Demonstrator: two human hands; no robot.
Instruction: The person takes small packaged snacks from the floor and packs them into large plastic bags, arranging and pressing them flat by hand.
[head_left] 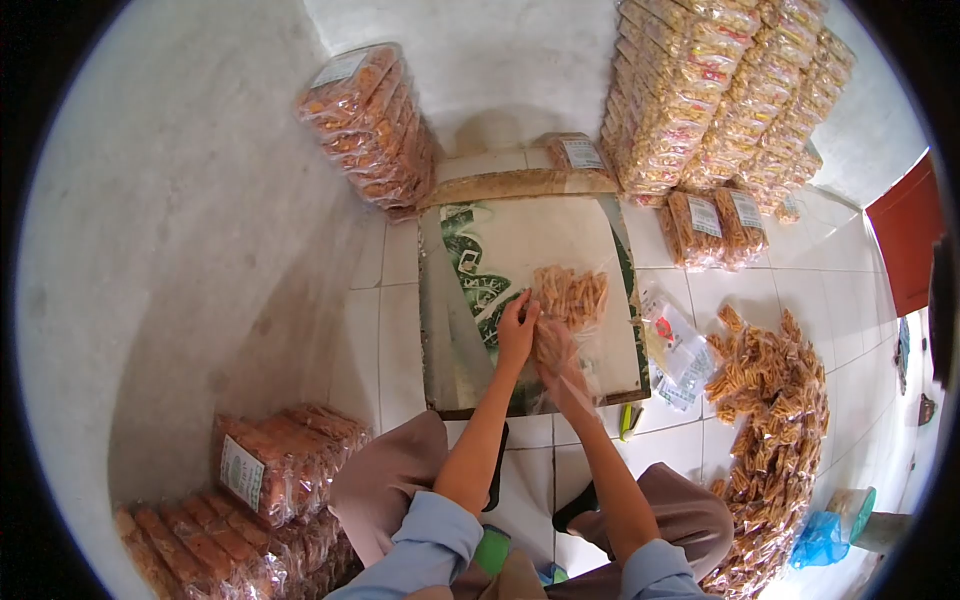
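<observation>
A clear plastic bag of brown snack sticks (pixel 570 297) lies on a low board (pixel 500 235) with a white and green printed surface. My left hand (pixel 517 325) is at the bag's left edge, its fingers pressed together on the plastic. My right hand (pixel 560 360) is inside or behind the clear plastic at the bag's near end; the film covers its fingers, so their grip is hard to make out.
Stacked snack packs (pixel 365 125) stand at the back left, taller stacks (pixel 680 90) at the back right. More packs (pixel 290 460) lie lower left. Small filled bags (pixel 770 420), printed plastic sheets (pixel 677 345) and a green cutter (pixel 629 421) are on the tiled floor at right.
</observation>
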